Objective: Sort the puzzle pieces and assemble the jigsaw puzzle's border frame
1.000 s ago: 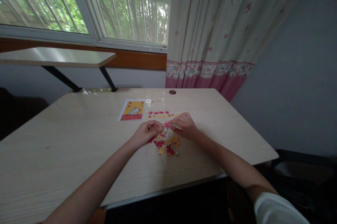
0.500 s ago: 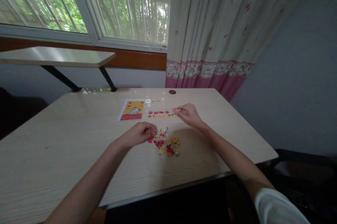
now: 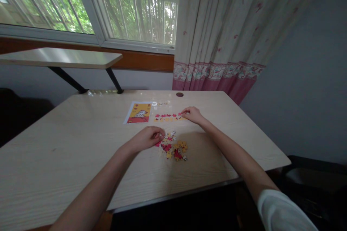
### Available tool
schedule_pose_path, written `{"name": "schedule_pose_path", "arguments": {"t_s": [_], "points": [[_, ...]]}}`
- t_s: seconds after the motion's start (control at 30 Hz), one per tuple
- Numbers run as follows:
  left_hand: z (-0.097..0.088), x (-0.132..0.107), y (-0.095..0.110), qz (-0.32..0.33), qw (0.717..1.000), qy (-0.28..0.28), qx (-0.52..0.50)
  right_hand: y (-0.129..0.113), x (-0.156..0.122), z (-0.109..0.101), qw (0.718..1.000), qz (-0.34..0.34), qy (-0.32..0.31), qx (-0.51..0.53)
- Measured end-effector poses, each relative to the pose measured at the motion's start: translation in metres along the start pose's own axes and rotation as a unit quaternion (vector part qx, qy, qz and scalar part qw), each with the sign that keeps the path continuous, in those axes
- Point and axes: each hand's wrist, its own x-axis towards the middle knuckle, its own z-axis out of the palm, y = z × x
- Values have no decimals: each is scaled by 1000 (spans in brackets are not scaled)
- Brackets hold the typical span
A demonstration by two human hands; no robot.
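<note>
A pile of loose red, yellow and white puzzle pieces [image 3: 175, 148] lies on the pale wooden table [image 3: 81, 144]. My left hand [image 3: 148, 137] rests curled at the pile's left edge, fingertips touching pieces. Farther back runs a joined row of red and yellow pieces [image 3: 168, 116]. My right hand [image 3: 192, 114] sits at the row's right end, fingertips pressed down on a red piece there. A small reference picture [image 3: 138, 112], yellow and red with a white animal, lies flat to the left of the row.
A round cable hole [image 3: 179, 94] sits near the table's far edge. A narrow shelf on black brackets [image 3: 62, 58] hangs below the window at the back left. A pink-hemmed curtain [image 3: 217, 35] hangs behind the table. The table's right edge drops to a dark floor.
My right hand has left the loose pile and reached back to the right end of the joined row with a red piece. My left hand has stayed at the pile.
</note>
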Motion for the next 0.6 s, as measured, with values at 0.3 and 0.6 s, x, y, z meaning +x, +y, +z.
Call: {"name": "schedule_pose_path", "arguments": {"t_s": [0.3, 0.6], "points": [[5, 2, 3, 43, 998, 20, 37, -14, -26, -5, 993, -108, 21, -46], [12, 4, 3, 107, 992, 5, 70, -37, -76, 13, 962, -271, -29, 18]]}}
